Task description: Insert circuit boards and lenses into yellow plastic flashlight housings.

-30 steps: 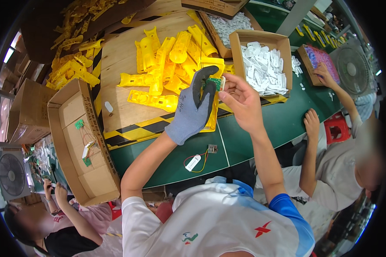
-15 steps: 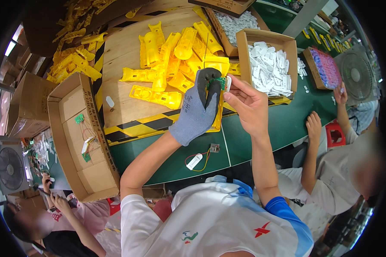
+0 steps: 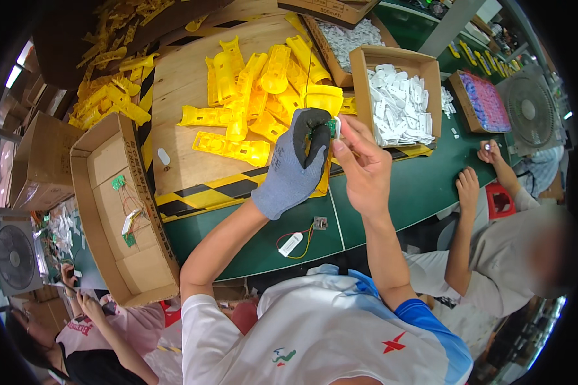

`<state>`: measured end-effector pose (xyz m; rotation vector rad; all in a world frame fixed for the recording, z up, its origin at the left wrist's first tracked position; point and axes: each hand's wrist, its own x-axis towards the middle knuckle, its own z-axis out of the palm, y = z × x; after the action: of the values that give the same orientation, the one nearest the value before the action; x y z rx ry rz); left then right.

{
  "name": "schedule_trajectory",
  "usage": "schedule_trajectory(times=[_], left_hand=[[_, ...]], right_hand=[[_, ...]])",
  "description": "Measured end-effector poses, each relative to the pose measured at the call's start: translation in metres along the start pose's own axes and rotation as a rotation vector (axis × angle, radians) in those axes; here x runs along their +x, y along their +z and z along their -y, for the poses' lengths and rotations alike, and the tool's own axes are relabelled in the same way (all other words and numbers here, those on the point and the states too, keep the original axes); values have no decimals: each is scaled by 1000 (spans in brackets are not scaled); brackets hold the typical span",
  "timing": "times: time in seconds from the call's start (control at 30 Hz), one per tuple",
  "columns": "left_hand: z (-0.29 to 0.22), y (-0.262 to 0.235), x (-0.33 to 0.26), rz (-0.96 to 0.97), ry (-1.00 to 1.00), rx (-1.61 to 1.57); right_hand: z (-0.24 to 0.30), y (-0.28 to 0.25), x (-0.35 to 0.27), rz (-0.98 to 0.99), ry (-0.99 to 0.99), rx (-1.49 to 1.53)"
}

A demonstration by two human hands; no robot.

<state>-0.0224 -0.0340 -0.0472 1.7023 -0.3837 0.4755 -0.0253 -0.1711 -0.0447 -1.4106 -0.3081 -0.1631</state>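
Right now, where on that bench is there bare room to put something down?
The green table is bare right of the wired white part, below the box of white parts. A second patch lies left of that part. The wooden board is crowded with yellow plastic housings.

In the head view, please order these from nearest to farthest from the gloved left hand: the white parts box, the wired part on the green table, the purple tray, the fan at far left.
1. White parts box, just right of the left hand.
2. Wired part, below it on the table.
3. Purple tray, farther right.
4. Fan, far lower left.
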Motion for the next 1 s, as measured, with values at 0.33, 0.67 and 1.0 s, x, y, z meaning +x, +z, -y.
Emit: schedule_trajectory(times=[0.33,0.67,1.0], left_hand=[[-3,12,-11,17,-57,160],[-33,-7,3,941,-387,161],[68,-44,26,326,297,1028]], right_hand=[[6,-14,-15,111,-223,-386],[30,-153,-46,221,54,-964],[-26,-268,-40,-372,-112,-1664]])
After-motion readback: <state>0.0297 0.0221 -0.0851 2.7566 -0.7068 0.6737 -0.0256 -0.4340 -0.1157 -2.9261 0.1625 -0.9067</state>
